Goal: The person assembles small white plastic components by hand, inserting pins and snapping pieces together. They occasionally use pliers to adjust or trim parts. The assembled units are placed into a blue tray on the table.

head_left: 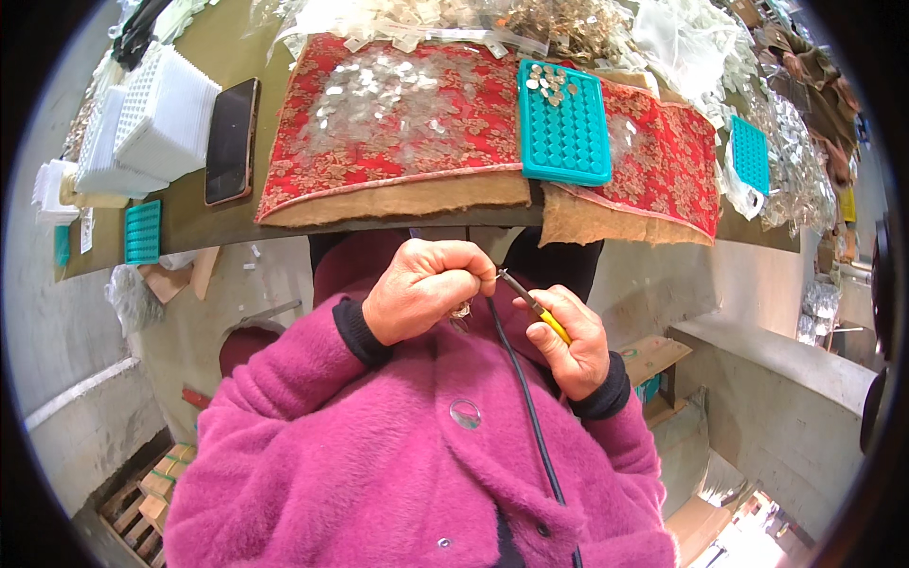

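Observation:
In front of my chest, my left hand (426,289) is closed in a pinch. A small shiny metal piece (461,311) hangs below its fingers; its exact kind cannot be made out. My right hand (571,346) is wrapped round a pair of pliers (536,307) with yellow handles and dark jaws. The tips of the pliers point up and left, close to the left fingertips. Whether they grip part of the metal piece is too small to tell. A black cable (519,364) runs down the front of my pink coat, between the two hands.
Beyond my hands is a table with a red patterned cloth (379,142) bearing small clear and whitish pieces. A teal tray (565,142) with round metal pieces lies on it. At left are a phone (232,142) and stacked white trays (163,114). Plastic bags (686,47) lie at the back.

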